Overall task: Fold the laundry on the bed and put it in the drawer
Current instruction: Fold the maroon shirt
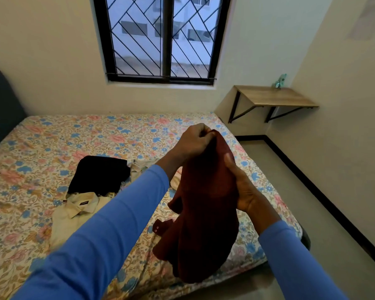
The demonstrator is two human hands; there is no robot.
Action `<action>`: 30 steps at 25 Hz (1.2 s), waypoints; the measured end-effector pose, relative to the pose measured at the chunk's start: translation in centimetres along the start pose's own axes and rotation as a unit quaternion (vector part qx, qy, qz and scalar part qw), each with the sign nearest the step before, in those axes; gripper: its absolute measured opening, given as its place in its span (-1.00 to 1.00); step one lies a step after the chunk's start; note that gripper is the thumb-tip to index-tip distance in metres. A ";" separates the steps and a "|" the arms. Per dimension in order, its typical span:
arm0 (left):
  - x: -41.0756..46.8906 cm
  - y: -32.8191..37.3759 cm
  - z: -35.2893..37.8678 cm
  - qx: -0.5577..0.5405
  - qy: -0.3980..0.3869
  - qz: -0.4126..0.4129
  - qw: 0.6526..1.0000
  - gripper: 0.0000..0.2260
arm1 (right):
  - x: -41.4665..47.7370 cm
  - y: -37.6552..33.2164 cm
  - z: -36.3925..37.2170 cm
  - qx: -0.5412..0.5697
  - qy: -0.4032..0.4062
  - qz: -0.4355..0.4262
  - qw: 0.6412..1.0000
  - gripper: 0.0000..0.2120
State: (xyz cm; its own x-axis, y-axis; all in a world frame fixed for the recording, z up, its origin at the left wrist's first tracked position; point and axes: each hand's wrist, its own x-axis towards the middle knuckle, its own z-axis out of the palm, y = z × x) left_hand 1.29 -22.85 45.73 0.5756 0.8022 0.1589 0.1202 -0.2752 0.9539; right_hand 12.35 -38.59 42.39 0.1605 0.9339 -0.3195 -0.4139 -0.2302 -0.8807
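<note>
A dark red garment (201,215) hangs in the air over the bed's right side. My left hand (194,140) pinches its top edge. My right hand (244,189) grips its right side lower down, thumb on the cloth. On the floral bed sheet (41,148) lie a black folded garment (100,174), a cream collared shirt (78,207) and some pale clothes (139,167) partly hidden behind my left arm. No drawer is in view.
A wall-mounted wooden shelf (273,97) with a small teal figure (278,81) stands at the right corner. A barred window (165,37) is above the bed. Grey floor (312,191) runs along the bed's right side. A dark headboard (0,105) is at the left.
</note>
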 end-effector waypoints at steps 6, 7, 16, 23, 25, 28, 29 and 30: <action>-4.5 -6.6 -1.9 -0.223 0.056 -0.046 0.972 -0.82 | 1.2 -0.4 -0.2 0.156 0.078 -0.050 0.983 -0.70; -5.7 -8.8 -2.0 -0.212 0.073 -0.067 0.972 -0.74 | 1.5 -0.5 -0.5 0.185 0.089 -0.069 0.976 -0.70; -8.9 -13.9 -1.9 -0.266 -0.199 -0.144 0.932 -0.71 | 2.6 -0.7 -0.5 0.148 0.118 -0.117 0.975 -0.52; -9.4 -13.4 -6.0 0.025 0.058 -0.002 0.998 -0.75 | 4.2 -1.6 -4.9 0.002 0.266 -0.092 0.960 -0.57; -10.2 -13.2 -6.6 0.174 0.072 0.053 0.981 -0.78 | 4.9 -0.5 -5.5 -0.048 0.312 -0.107 0.943 -0.43; -9.7 -14.6 -7.9 0.227 0.041 0.043 0.972 -0.79 | 5.6 0.3 -5.4 -0.124 0.308 -0.099 0.938 -0.23; -8.9 -14.9 -8.4 0.163 0.019 -0.006 0.986 -0.75 | 5.7 0.1 -5.2 -0.184 0.291 -0.074 0.936 -0.26; -8.1 -14.8 -9.1 0.078 -0.010 -0.065 0.995 -0.73 | 5.7 -0.4 -5.1 -0.262 0.264 -0.032 0.928 -0.33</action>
State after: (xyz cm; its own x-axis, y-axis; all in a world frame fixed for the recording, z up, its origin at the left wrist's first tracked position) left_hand -12.49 -20.43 32.68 0.5631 0.8259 0.0296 0.3187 -0.2500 0.9143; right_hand 18.04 -34.54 39.10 0.6441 0.7176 -0.2648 0.0815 -0.4086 -0.9091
